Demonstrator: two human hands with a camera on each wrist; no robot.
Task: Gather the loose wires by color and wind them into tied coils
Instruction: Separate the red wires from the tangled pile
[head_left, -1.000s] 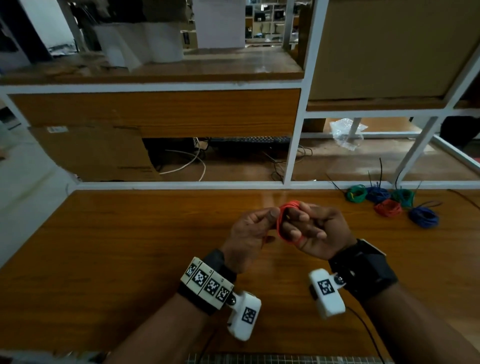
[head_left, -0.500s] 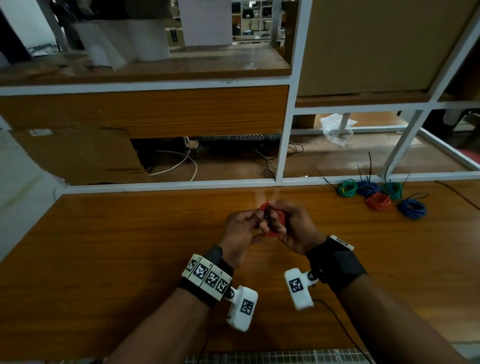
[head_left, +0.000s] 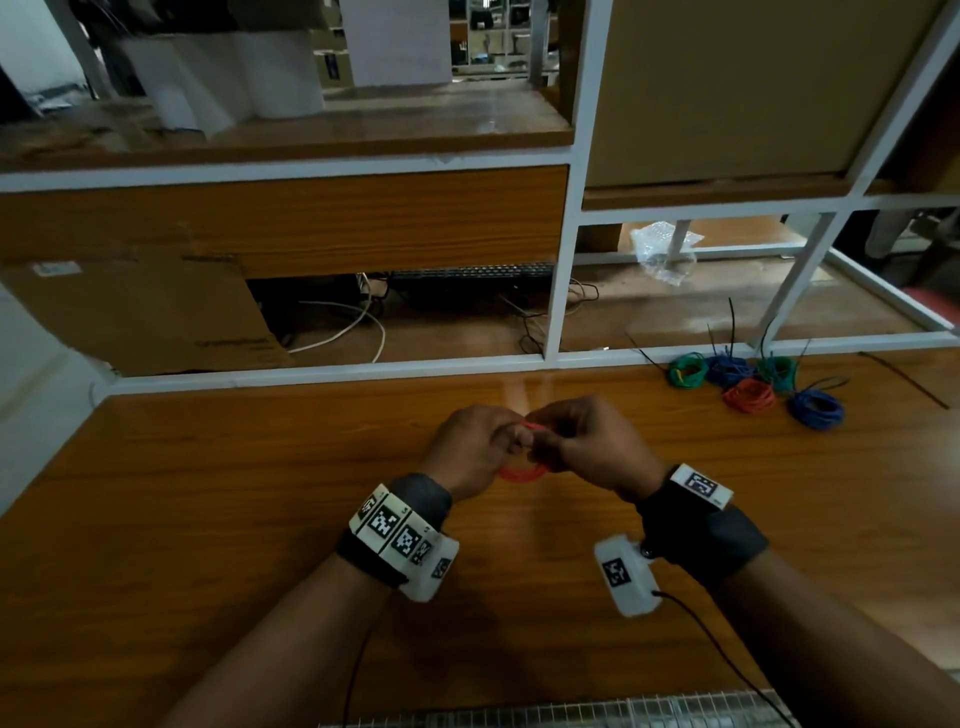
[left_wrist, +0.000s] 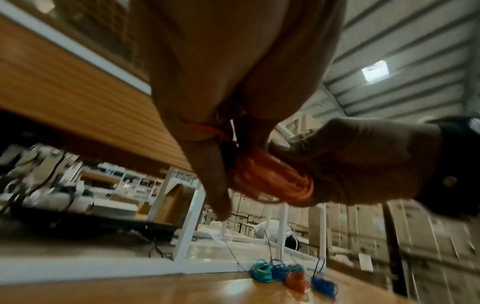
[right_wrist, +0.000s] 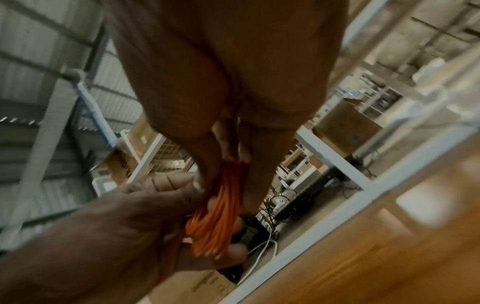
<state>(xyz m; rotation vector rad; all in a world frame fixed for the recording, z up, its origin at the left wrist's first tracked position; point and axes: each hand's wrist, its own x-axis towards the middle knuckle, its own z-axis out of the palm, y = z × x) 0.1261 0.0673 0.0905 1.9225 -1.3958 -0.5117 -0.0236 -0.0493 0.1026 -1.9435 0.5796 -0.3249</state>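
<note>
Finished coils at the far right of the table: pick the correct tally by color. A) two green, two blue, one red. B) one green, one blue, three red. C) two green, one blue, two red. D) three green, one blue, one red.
A: the head view shows two green coils, two blue coils and one red coil lying on the table.

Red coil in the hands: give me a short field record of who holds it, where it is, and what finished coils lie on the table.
held item: red coil
left hand: grips the coil
right hand: grips the coil
coil position: above the table, lifted
finished coils: green coil, blue coil, small red coil, two more behind
finished coils location: far right of table
</note>
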